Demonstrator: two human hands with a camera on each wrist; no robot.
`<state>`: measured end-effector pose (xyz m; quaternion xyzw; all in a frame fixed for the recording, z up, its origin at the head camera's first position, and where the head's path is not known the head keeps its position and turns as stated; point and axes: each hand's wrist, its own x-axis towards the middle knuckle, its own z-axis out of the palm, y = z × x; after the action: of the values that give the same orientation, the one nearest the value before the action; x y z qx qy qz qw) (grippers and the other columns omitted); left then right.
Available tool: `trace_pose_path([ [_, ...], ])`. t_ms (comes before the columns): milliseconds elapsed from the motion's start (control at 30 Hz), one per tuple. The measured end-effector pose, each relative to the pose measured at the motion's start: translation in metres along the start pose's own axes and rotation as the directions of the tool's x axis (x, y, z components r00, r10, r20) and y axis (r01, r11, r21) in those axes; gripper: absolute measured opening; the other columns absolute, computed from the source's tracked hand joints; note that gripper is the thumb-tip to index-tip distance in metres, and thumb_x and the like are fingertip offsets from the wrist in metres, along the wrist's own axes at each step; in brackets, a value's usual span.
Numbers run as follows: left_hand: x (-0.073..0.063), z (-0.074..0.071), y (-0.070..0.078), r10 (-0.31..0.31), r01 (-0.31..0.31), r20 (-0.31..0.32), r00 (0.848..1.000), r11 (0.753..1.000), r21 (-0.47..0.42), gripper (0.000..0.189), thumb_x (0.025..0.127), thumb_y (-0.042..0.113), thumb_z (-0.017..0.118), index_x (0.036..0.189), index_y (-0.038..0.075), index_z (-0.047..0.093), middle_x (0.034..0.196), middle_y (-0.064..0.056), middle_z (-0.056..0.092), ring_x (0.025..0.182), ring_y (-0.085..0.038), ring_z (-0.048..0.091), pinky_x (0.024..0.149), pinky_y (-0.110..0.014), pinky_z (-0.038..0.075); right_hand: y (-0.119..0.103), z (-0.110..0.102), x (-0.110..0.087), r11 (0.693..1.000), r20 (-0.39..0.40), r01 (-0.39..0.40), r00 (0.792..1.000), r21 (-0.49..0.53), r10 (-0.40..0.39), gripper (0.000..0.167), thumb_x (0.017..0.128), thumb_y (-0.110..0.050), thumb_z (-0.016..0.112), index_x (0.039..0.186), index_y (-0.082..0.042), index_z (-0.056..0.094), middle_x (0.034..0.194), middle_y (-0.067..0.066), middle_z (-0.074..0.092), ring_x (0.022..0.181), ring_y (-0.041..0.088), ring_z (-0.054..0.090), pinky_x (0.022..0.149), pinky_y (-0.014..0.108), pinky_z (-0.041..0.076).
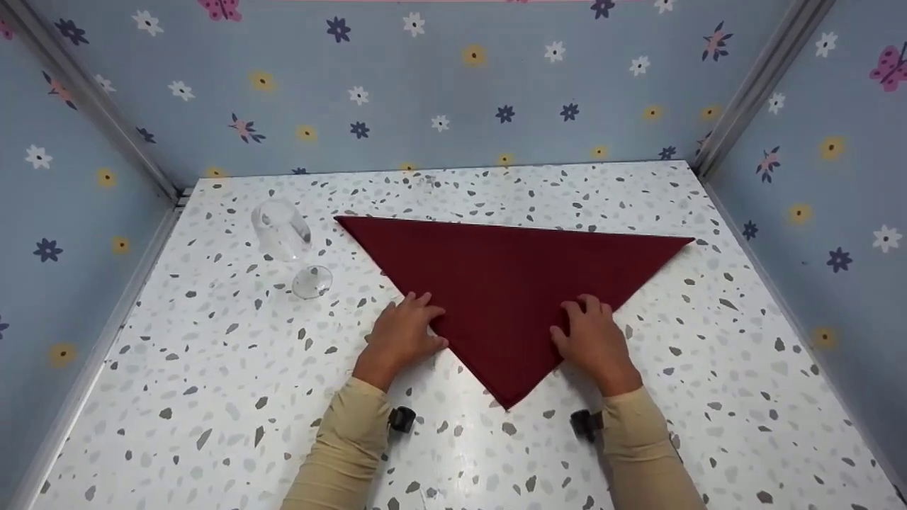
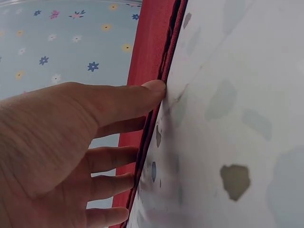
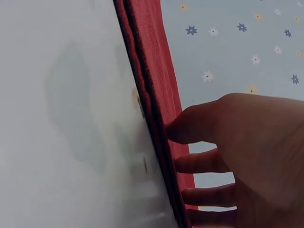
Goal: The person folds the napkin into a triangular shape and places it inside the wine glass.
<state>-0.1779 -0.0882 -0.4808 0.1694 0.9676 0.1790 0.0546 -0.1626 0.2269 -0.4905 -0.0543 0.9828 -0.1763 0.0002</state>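
Note:
A dark red cloth napkin (image 1: 496, 283), folded into a triangle, lies flat with its long edge toward the back wall and one corner pointing at the person. My left hand (image 1: 405, 331) rests at its left slanting edge. In the left wrist view the thumb (image 2: 154, 88) touches the layered edge, while the other fingertips lie along the cloth. On the opposite slanting edge, my right hand (image 1: 595, 338) touches the napkin with spread, slightly bent fingers. The right wrist view shows its fingertips against the stacked layers (image 3: 152, 95). Neither hand visibly pinches the cloth.
A clear stemmed glass (image 1: 282, 230) stands upright left of the napkin, its round foot (image 1: 312, 282) on the speckled white tabletop (image 1: 212, 382). Blue flowered panels (image 1: 439, 85) rise behind and on both sides of the table.

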Motion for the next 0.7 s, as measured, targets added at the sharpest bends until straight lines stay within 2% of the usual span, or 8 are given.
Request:
trace_pose_path([
  [167, 0.003, -0.001, 0.001, 0.005, -0.005, 0.007, 1.0, 1.0, -0.004, 0.052, 0.087, 0.031, 0.078, 0.134, 0.011, 0.065, 0.15, -0.017, 0.047, 0.142, -0.04, 0.036, 0.112, -0.058, 0.03, 0.005, -0.001, 0.002, 0.999, -0.007, -0.003, 1.0, 0.041, 0.004, 0.05, 0.098, -0.029, 0.063, 0.138, 0.001, 0.056, 0.146, 0.025, 0.041, 0.135, 0.044, 0.038, 0.099, 0.058, 0.043],
  [400, 0.004, 0.004, 0.003, 0.007, -0.007, -0.009, 1.0, 1.0, -0.003, 0.052, 0.086, 0.03, 0.079, 0.132, 0.01, 0.066, 0.148, -0.019, 0.049, 0.14, -0.042, 0.039, 0.108, -0.058, 0.036, 0.01, 0.0, 0.003, 0.998, -0.008, -0.02, 1.0, 0.061, 0.021, 0.05, 0.099, -0.031, 0.062, 0.14, -0.004, 0.055, 0.15, 0.02, 0.04, 0.139, 0.04, 0.034, 0.1, 0.065, 0.039],
  [700, 0.002, 0.008, 0.008, -0.007, 0.006, -0.044, 0.999, 1.0, -0.022, 0.05, 0.087, 0.029, 0.079, 0.131, 0.009, 0.067, 0.148, -0.02, 0.048, 0.141, -0.043, 0.037, 0.108, -0.054, 0.038, 0.021, 0.005, 0.007, 0.99, -0.004, -0.004, 1.0, 0.141, 0.004, 0.055, 0.098, -0.032, 0.063, 0.144, -0.003, 0.052, 0.154, 0.019, 0.036, 0.143, 0.038, 0.03, 0.109, 0.057, 0.035],
])
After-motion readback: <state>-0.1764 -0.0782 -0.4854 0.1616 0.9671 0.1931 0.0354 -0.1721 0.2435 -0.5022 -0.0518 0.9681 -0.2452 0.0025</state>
